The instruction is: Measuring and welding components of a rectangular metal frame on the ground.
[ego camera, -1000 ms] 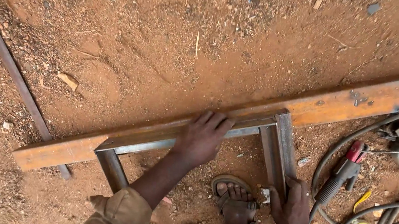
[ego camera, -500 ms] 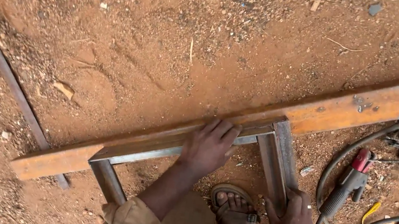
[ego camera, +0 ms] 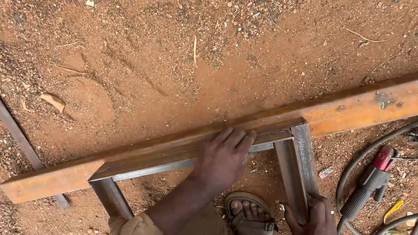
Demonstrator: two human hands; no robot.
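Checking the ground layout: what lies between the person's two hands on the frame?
In the head view, between the left hand and right hand lies a sandalled foot on red dirt, inside the metal frame.

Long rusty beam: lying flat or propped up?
Lying flat. The rusty beam runs along the dirt ground against the grey metal frame, with the left hand pressed on it.

Rusty matt steel beam (ego camera: pixel 250 134), grey metal frame (ego camera: pixel 297 168), rough red dirt ground (ego camera: pixel 148 43)
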